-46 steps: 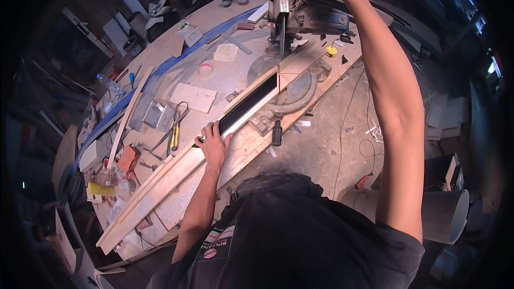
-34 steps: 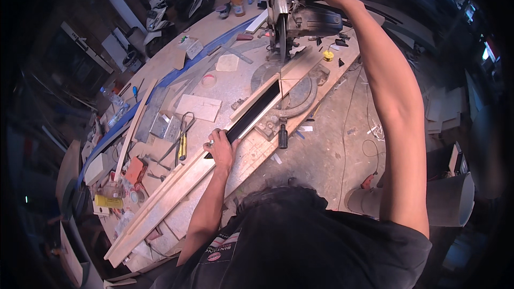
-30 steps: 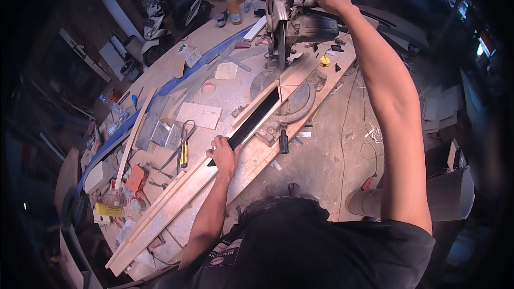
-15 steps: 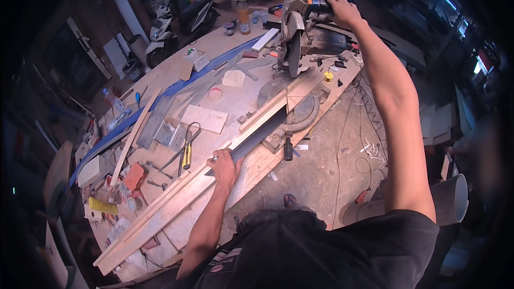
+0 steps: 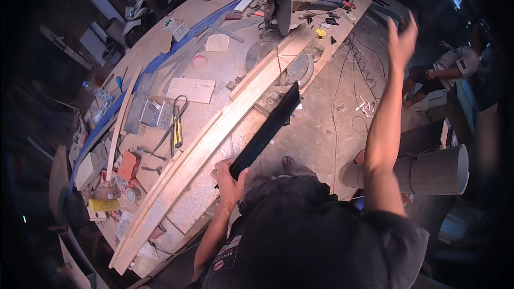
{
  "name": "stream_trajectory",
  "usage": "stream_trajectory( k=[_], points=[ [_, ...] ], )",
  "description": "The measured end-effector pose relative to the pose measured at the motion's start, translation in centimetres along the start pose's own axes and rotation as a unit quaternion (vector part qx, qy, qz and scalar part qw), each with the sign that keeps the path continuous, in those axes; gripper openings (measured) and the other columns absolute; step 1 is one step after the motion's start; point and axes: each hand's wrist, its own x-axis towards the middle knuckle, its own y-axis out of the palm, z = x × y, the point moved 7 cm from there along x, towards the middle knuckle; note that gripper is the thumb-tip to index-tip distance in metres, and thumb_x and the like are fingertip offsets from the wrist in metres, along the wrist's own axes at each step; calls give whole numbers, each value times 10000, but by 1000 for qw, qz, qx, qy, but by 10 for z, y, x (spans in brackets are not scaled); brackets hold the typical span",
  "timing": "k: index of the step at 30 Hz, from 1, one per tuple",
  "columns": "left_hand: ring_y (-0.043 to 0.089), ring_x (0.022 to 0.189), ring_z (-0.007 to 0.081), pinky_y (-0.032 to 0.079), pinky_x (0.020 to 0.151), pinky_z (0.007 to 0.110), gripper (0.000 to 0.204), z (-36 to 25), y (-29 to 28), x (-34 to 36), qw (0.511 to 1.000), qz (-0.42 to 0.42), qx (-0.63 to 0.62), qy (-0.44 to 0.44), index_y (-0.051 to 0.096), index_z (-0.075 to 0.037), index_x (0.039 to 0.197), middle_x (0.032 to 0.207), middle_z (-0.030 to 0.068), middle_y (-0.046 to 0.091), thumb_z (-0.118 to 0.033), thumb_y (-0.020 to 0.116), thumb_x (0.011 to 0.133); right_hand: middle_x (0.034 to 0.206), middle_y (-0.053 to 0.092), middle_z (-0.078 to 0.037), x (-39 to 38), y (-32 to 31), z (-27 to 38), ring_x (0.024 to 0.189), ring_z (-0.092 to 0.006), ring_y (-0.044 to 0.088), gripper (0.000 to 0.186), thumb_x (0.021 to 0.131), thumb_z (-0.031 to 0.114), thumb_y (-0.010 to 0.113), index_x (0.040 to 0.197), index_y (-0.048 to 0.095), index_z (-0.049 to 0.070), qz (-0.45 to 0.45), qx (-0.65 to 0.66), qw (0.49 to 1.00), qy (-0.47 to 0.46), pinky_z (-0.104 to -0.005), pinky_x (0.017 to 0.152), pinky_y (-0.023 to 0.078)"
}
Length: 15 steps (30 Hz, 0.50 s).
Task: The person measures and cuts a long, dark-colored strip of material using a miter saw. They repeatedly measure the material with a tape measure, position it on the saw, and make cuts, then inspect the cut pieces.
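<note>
A long black strip [image 5: 266, 132], flat and straight-edged, is gripped near its lower end by my left hand [image 5: 230, 184]. It slants up to the right, over the table's near edge. My right hand [image 5: 403, 40] is raised at the right, off the saw, its fingers spread and holding nothing. At the top stands a miter saw [image 5: 282, 2] with its round blade raised. Long pale wooden boards [image 5: 201, 139] run diagonally across the table, their far end lying on the saw's round base. The black strip lies apart from the saw blade.
Pliers [image 5: 177, 131] with yellow handles, an orange box [image 5: 128, 165] and wood offcuts lie on the worktable. A yellow tape measure [image 5: 320, 33] sits beside the saw. Cables [image 5: 336, 101] trail over the floor. A large grey tube [image 5: 433, 174] lies at right; another person [image 5: 447, 69] sits beyond.
My right hand has let go of the saw handle and swung right. My left hand has drawn the black strip off the boards toward me. The view has shifted, bringing a seated person into sight.
</note>
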Motion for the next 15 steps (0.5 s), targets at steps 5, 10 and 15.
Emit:
stream_trajectory(
  k=[5,10,15],
  points=[
    [593,1233,387,340,1097,563,531,-15,55,-19,994,67,-85,4,614,-51,1296,1239,170,666,-332,864,921,1365,682,-179,-285,-130,22,1250,-228,641,536,1156,356,602,1508,559,-45,236,6,885,402,-393,1113,476],
    [669,1130,377,480,1022,501,492,-54,118,-32,951,191,-242,3,647,-36,1268,1183,176,692,-283,880,913,1459,613,-160,-424,-181,149,1313,-254,619,935,1091,723,493,1655,379,-14,486,277,679,475,-423,1185,459],
    [706,1101,366,549,951,454,483,-107,162,-50,912,261,-313,41,659,-10,1257,1187,198,710,-285,883,928,1446,656,-207,-410,-203,157,1320,-281,640,783,1130,498,622,1655,356,-19,387,310,686,532,-438,1175,467]
  ],
)
